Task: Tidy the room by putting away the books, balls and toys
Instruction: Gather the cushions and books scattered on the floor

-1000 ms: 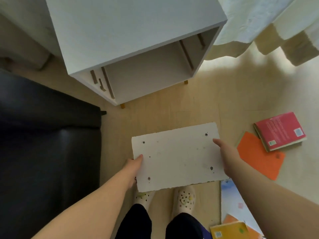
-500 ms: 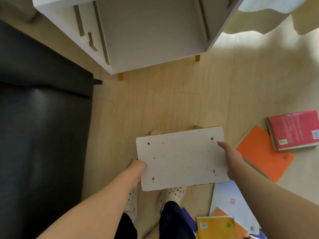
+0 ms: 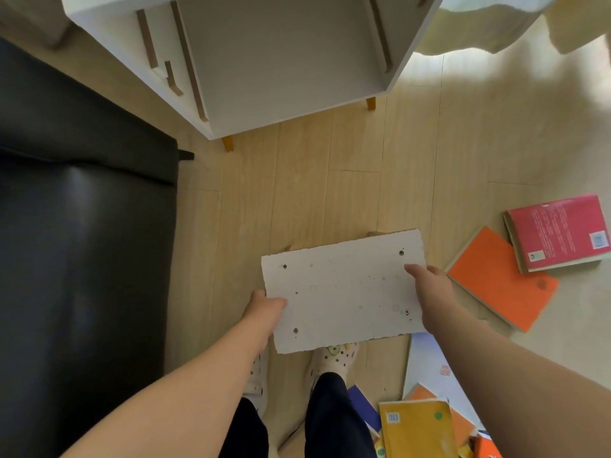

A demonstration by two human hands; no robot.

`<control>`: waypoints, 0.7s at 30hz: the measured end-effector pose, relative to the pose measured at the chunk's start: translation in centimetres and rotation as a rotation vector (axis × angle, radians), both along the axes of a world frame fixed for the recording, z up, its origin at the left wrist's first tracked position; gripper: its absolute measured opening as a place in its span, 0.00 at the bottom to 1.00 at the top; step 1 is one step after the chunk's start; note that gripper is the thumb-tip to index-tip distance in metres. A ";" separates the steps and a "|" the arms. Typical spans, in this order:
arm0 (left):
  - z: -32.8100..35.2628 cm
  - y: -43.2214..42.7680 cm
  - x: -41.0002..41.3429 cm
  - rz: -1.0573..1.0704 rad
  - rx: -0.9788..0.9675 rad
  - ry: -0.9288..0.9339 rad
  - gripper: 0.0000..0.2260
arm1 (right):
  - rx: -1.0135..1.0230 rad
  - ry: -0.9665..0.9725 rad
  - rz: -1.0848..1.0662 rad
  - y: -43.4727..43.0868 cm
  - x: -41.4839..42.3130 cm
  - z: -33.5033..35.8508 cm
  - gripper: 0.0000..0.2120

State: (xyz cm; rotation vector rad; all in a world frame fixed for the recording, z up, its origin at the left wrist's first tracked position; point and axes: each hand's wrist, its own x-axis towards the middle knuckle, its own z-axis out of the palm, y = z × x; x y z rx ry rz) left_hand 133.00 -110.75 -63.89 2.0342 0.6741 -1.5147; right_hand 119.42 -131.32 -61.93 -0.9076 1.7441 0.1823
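i'm holding a white board (image 3: 344, 292) flat in front of me, above the wooden floor (image 3: 297, 193). its top face shows four screw heads near the corners. my left hand (image 3: 264, 309) grips the board's left edge, with the thumb lying on top and the fingers tucked underneath where i can't see them. my right hand (image 3: 429, 292) grips the board's right edge the same way, thumb on top.

the books lie on the floor. an orange book (image 3: 502, 279) is just right of the board. a red book (image 3: 558, 233) is farther right of the board, and its near edge meets or overlaps the orange one. a yellow book (image 3: 416, 431) is below the board's right end, in a heap with other books i can't make out well. a pale sheet or cover (image 3: 426, 365) lies between the board and that heap.

my shoes (image 3: 334, 355) peek out from under the board's near edge. beyond the board stands an open white cabinet (image 3: 281, 61) on short wooden legs. well to the board's left is a black sofa (image 3: 82, 226).
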 end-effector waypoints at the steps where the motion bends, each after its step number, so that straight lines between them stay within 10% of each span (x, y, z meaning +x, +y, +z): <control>1: 0.8 -0.1 0.2 -0.024 0.009 -0.039 0.15 | -0.007 -0.008 -0.001 0.2 0.0 0.7 0.22; 21: 29.1 -4.0 1.8 -0.737 -0.362 -0.314 0.13 | -0.227 -0.186 -0.096 9.0 -2.6 28.5 0.07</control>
